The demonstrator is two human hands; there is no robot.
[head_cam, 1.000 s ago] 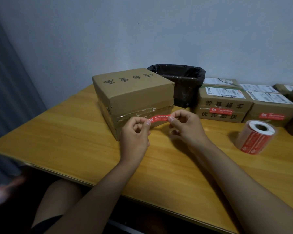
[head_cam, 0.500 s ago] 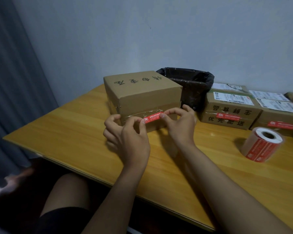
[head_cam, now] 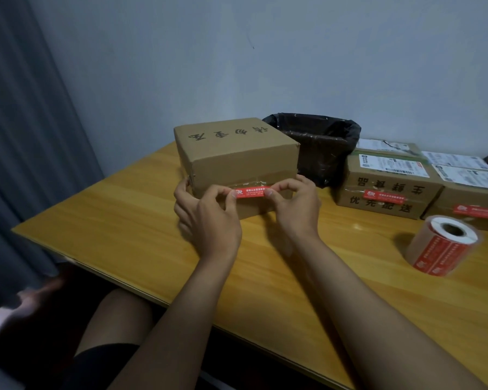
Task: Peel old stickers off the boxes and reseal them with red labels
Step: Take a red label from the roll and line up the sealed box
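A: Where does the head camera sit?
B: Above the table's (head_cam: 124, 220) near edge, facing forward and down, close. It's the sole view, so nothing is shared.

Both my forearms come up from the bottom of the frame toward its middle, bare, the right one running in from the lower right corner and the left one from bottom centre. My left hand (head_cam: 209, 218) sits just left of centre with its back to me, thumb and forefinger pinched together at the top right of the hand and the other fingers curled away to the left. My right hand (head_cam: 296, 206) sits just beside it to the right, knuckles up, its thumb and forefinger pinched toward the left hand.
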